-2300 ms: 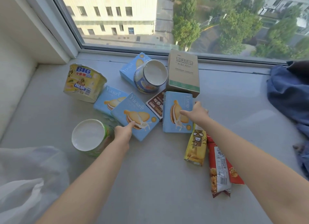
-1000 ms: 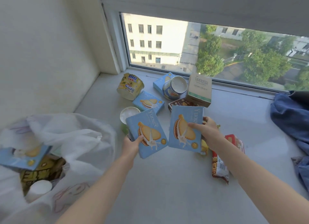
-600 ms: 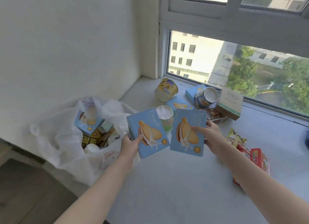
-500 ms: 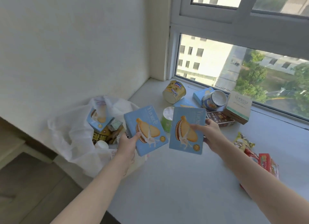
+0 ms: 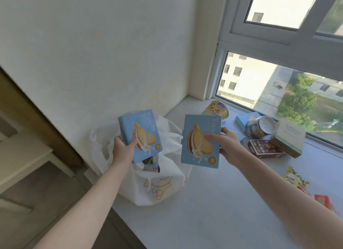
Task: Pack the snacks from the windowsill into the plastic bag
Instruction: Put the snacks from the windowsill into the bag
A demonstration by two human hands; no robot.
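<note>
Pale windowsill (image 5: 213,211) beside plain white wall (image 5: 92,44)

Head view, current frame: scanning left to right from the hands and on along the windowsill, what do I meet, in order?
left hand → left biscuit box → right biscuit box → right hand → blue tub lying on its side → beige carton → red packet
</note>
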